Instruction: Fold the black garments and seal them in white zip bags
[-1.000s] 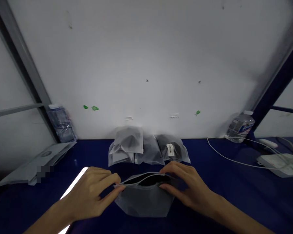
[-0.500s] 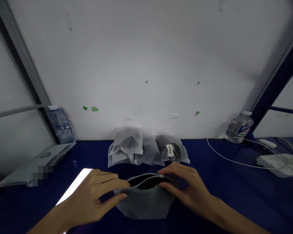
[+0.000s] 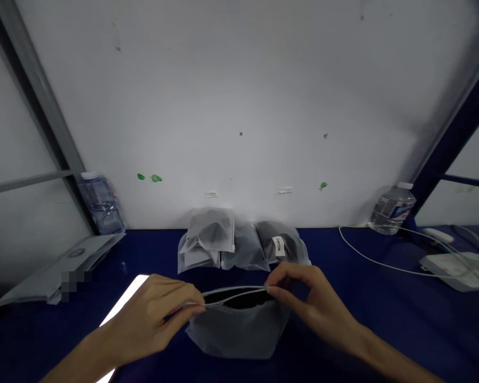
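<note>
A frosted translucent zip bag (image 3: 237, 332) stands at the front of the blue table, its mouth gaping and something dark inside that I cannot make out. My left hand (image 3: 159, 311) pinches the left corner of the bag's mouth between thumb and fingers. At the right end of the zip, my right hand (image 3: 309, 298) has thumb and index finger closed on the edge, around where the slider sits. The slider itself is mostly hidden by the fingertips.
Behind the bag lie several filled zip bags (image 3: 209, 229), one with a barcode label (image 3: 278, 246). A bright screen (image 3: 123, 300) is partly under my left arm. Flat grey packages (image 3: 74, 260), a left bottle (image 3: 104, 205), a right bottle (image 3: 393, 208), a white cable (image 3: 367, 258) and a white box (image 3: 451, 270) flank them.
My right thumb and index finger have closed together on the zip's right end. My left fingers have pinched tighter on the left corner, and the zip edge looks straighter.
</note>
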`<act>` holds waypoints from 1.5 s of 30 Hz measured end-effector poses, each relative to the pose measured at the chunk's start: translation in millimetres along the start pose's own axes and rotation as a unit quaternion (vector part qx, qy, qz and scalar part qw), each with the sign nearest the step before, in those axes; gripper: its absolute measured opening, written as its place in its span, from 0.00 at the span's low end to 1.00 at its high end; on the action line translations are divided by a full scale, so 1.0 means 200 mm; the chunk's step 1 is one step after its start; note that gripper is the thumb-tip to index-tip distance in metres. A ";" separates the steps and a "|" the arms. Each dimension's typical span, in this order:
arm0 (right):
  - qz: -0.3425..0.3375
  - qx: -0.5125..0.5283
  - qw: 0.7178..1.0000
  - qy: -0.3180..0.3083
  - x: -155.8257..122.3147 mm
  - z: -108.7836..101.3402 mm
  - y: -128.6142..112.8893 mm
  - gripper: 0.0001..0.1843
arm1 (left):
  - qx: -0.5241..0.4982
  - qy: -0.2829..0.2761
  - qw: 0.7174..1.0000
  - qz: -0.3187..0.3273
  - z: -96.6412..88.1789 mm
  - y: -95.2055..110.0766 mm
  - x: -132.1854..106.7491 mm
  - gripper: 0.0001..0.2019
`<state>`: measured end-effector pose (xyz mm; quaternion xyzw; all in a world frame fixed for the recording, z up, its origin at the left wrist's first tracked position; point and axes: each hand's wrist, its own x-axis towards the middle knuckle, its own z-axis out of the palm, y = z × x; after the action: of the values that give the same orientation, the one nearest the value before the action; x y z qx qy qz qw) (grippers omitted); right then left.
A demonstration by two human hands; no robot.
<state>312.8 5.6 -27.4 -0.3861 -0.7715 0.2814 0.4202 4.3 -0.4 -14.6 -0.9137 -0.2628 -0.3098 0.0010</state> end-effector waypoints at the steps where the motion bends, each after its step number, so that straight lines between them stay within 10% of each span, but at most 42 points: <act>1: 0.005 0.004 1.000 -0.002 0.00 -0.01 0.00 0.07 | 0.002 -0.003 1.000 -0.002 0.00 0.00 0.00 0.06; 23: -0.036 -0.090 0.994 -0.057 0.00 -0.02 0.09 0.12 | 0.020 0.022 0.999 0.028 0.01 0.00 0.00 0.05; 36: -0.218 -0.224 0.946 -0.082 0.00 -0.02 0.10 0.15 | 0.028 0.019 0.999 0.035 0.01 -0.01 -0.01 0.04; 45: -0.161 -0.178 0.967 -0.089 0.00 0.01 0.07 0.12 | 0.027 0.012 0.999 0.032 0.00 0.00 0.00 0.05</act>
<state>316.5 13.7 -38.4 -0.2989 -0.8956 0.1013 0.3135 4.2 -0.4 -15.5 -0.9175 -0.2420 -0.3133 0.0388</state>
